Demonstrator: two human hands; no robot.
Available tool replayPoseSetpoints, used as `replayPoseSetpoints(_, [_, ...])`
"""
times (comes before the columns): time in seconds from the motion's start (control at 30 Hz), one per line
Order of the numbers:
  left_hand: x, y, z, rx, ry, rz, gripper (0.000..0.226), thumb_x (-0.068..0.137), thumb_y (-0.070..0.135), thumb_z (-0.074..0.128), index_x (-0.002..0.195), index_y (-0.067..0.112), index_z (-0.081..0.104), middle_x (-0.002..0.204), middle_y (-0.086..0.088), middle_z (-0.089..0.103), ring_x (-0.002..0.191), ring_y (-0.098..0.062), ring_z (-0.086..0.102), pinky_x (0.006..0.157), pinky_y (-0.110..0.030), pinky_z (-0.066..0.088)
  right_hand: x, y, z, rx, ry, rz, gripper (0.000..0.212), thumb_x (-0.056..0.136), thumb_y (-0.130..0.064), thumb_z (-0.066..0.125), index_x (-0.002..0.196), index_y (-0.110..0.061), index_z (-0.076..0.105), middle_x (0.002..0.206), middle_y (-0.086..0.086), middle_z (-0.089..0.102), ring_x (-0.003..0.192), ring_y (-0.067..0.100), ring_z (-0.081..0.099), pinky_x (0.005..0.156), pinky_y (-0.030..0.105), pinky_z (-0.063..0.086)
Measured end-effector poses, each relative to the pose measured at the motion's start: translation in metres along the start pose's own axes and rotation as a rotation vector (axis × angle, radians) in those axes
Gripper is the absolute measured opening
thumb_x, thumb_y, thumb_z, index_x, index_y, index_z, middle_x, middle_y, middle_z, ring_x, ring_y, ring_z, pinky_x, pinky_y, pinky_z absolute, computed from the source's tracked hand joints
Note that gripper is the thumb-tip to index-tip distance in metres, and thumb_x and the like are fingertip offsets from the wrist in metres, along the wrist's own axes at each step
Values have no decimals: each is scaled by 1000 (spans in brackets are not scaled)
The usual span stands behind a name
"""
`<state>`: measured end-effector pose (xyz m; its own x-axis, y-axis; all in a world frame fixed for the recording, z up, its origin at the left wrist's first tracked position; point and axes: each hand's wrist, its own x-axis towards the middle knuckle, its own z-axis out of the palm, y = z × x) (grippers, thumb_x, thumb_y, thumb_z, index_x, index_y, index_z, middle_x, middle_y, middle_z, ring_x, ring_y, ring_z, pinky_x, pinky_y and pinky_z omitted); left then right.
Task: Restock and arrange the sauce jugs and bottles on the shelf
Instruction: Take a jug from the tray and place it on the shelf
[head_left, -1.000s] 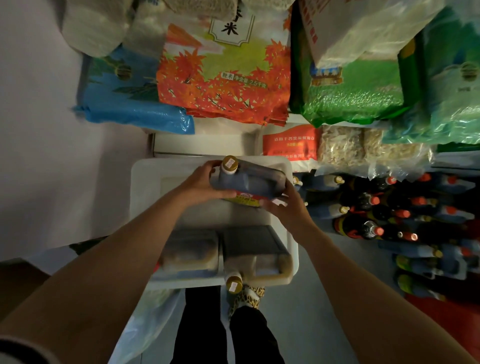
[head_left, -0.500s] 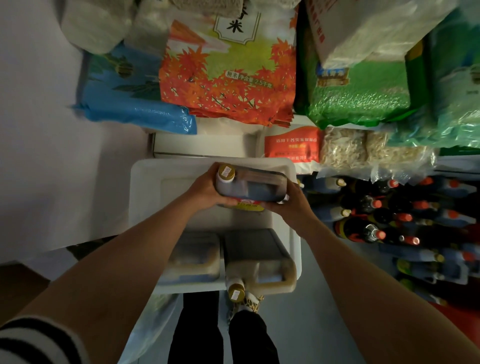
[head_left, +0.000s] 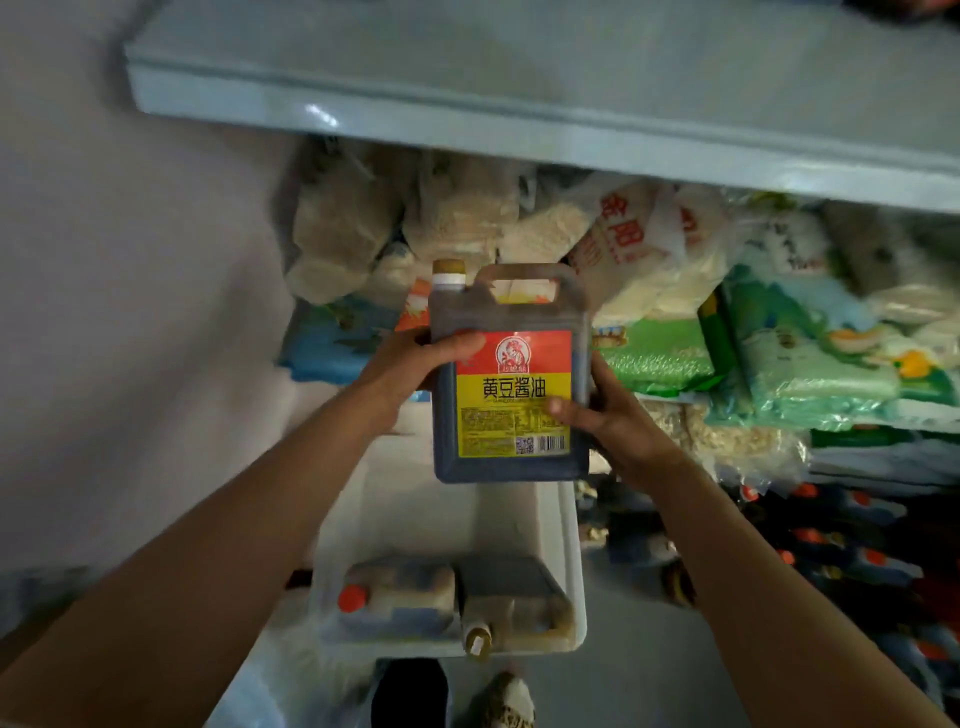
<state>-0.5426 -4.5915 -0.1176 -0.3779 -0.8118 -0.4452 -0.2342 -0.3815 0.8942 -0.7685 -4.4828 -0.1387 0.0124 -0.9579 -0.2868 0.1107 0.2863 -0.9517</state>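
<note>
A dark soy sauce jug (head_left: 506, 312) with a red and yellow label and a gold cap hangs upright above a white bin (head_left: 571, 540). My left hand (head_left: 410, 364) grips its left side, thumb on the label. My right hand (head_left: 608, 410) holds its right side, thumb on the label's lower edge. Two more jugs lie in the bin's near end, one with a red cap (head_left: 400, 597) and one with a gold cap (head_left: 514, 603). A pale blue shelf (head_left: 467, 104) runs across the top of the view.
Bags of rice and noodles (head_left: 675, 322) are stacked under the shelf behind the jug. Several dark bottles with red and orange caps (head_left: 841, 551) stand low at the right. A plain wall (head_left: 130, 312) is at the left. My feet (head_left: 504, 696) show below the bin.
Both hands lifted the jug out of the bin and turned it upright, label facing me. My view tilted up, so the pale blue shelf came into sight.
</note>
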Motion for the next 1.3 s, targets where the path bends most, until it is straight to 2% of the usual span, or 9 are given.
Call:
replayPoseSetpoints(0.1, [-30,66,-14,51,5,111,43,73,43,80,106,18,71,94,1,78,89,-18,75,86,-35,57,-11,-66,14,0,28,-151,71,81,-6,72,145,-21,45,123,10,71,111,30,69,86,40,59])
replayPoseSetpoints(0.3, [-73,180,-38,154,50,377,72,54,51,81,117,25,58,97,8,76,86,-9,73,81,-29,55,-17,-168,30,-26,37,-376,77,78,-10,73,148,-17,41,118,10,73,108,31,70,85,42,59])
replayPoseSetpoints(0.47, [-72,250,-54,197,70,529,87,53,49,85,131,25,55,115,7,72,102,-14,70,94,-37,55,3,-227,35,-82,124,-509,67,75,-15,81,135,-13,53,117,11,73,108,29,70,87,45,60])
replayPoseSetpoints(0.57, [-54,278,-59,209,87,591,91,53,42,88,135,22,55,118,7,70,107,-11,68,96,-33,54,22,-252,33,-152,173,-571,58,74,-19,80,128,-13,59,114,3,74,106,21,71,84,34,59])
replayPoseSetpoints(0.7, [-19,292,-62,207,45,592,79,66,26,87,137,23,52,119,9,68,109,-8,65,86,-22,51,60,-264,21,-229,200,-577,52,79,-14,79,127,-13,61,113,1,75,106,18,70,87,33,59])
replayPoseSetpoints(0.87, [35,294,-68,191,38,566,79,72,25,86,142,30,49,119,12,68,110,-8,64,98,-38,53,113,-265,3,-360,261,-545,51,80,-15,81,126,-18,60,108,-7,74,101,2,68,83,24,57])
replayPoseSetpoints(1.03, [81,316,-73,161,22,500,73,76,26,85,137,41,49,119,10,70,112,-19,66,96,-52,53,168,-282,-17,-545,300,-511,60,78,-36,82,131,-22,57,122,-5,70,112,10,65,98,39,54])
replayPoseSetpoints(1.2, [108,334,-70,162,42,477,52,88,23,74,127,40,46,106,14,65,96,-10,62,71,-32,47,207,-295,-31,-544,267,-502,56,81,-28,83,130,-21,57,121,-4,71,113,13,66,99,44,55])
replayPoseSetpoints(1.3, [122,336,-72,142,50,474,58,88,23,74,135,38,45,108,14,66,99,-12,62,74,-34,47,219,-297,-31,-538,287,-532,54,83,-19,81,131,-15,56,121,-1,71,110,11,67,97,41,56])
